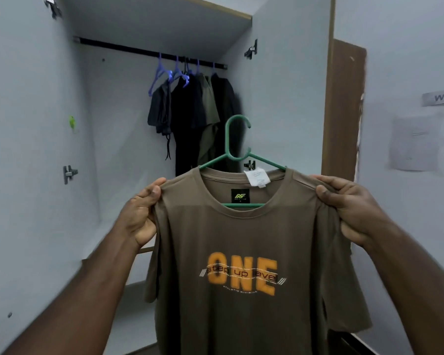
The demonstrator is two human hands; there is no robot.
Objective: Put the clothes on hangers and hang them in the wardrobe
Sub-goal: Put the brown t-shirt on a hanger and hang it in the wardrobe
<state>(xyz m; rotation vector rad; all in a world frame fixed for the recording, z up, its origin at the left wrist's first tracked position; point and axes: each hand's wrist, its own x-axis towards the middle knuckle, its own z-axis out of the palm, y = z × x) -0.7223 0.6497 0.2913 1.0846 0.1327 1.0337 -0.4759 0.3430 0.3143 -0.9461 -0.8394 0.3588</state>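
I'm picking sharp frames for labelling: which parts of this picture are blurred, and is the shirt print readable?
Head view: the brown T-shirt and its "ONE" print are readable; the forearms and the wall sign at the right edge are smeared; the wardrobe rail bows from wide-angle distortion.

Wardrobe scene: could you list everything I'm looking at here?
T-shirt: one, brown with orange ONE print, held up in front of the wardrobe.
Green hanger: one, inside the T-shirt's neck.
Rail: one, black, across the wardrobe top.
Blue hangers: several, on the rail.
Hung clothes: several, dark and olive, at the rail's right part.
Paper sheet: one, white, on the right wall.
Left hand: grips the T-shirt's left shoulder.
Right hand: grips the right shoulder.
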